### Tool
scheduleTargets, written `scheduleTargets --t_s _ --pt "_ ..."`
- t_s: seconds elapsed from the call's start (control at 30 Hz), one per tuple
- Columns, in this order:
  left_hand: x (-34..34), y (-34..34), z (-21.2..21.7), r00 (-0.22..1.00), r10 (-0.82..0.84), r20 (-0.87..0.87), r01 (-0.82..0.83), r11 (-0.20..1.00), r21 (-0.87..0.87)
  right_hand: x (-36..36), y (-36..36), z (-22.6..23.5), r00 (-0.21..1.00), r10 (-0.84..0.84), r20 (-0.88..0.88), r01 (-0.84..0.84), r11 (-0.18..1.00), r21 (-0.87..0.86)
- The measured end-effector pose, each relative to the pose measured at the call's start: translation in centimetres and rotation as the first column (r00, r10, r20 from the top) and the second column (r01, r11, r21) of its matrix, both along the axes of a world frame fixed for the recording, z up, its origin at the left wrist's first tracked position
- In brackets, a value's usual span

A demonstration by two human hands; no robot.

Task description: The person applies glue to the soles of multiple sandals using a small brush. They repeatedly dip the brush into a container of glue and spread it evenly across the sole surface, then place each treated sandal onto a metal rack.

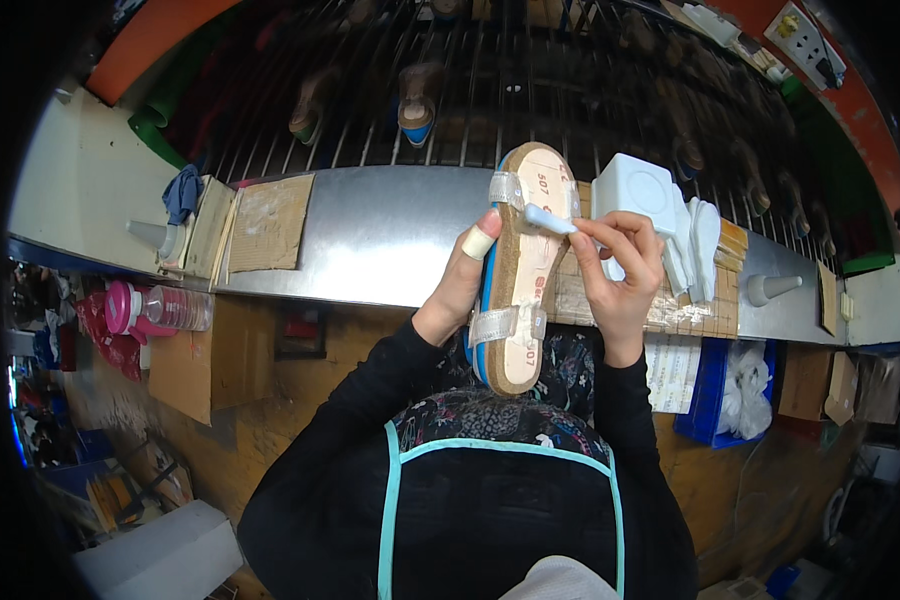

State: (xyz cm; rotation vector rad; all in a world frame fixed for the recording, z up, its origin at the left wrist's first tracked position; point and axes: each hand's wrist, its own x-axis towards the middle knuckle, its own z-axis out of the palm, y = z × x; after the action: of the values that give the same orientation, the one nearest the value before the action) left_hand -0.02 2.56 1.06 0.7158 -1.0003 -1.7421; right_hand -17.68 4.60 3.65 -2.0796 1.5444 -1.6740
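Note:
My left hand (457, 283), its thumb wrapped in pale tape, grips the left side of a sandal upper on a blue shoe last (522, 275). The sandal stands lengthwise before me with its pale bottom facing up, a cork-brown border around it and silvery strap ends folded over at two places. My right hand (622, 272) pinches a slim, pale-blue stick-like tool (550, 220). The tool's far end lies over the upper part of the sandal bottom; whether it has bristles I cannot tell.
A metal-topped bench (390, 235) crosses in front of me. Right of the sandal stand a white square container (635, 190) and white cloths (703, 245) on cardboard. Beyond is a rack of metal rods (470, 120) carrying several shoes. A blue crate (700, 400) sits below right.

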Motion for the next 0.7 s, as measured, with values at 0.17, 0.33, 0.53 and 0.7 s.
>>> scheduleTargets --t_s 0.17,0.33,0.53,0.7 --pt "0.2 0.1 -0.1 0.999 -0.037 -0.005 0.037 0.999 0.003 -0.1 -0.4 0.2 1.0 0.022 -0.011 -0.023 0.999 -0.031" --pt "0.4 0.0 -0.4 1.0 -0.016 0.012 0.016 0.999 -0.052 -0.2 0.6 -0.4 0.997 0.056 -0.045 -0.056 0.998 -0.003" --pt "0.4 -0.3 -0.7 1.0 -0.008 -0.014 0.008 1.0 -0.01 -0.4 1.7 -1.0 0.992 0.07 -0.105 -0.071 0.997 -0.004" --pt "0.5 -0.7 -1.0 0.998 0.024 -0.065 -0.024 1.0 0.008 -0.1 2.4 -1.2 0.989 0.056 -0.137 -0.057 0.998 0.001"
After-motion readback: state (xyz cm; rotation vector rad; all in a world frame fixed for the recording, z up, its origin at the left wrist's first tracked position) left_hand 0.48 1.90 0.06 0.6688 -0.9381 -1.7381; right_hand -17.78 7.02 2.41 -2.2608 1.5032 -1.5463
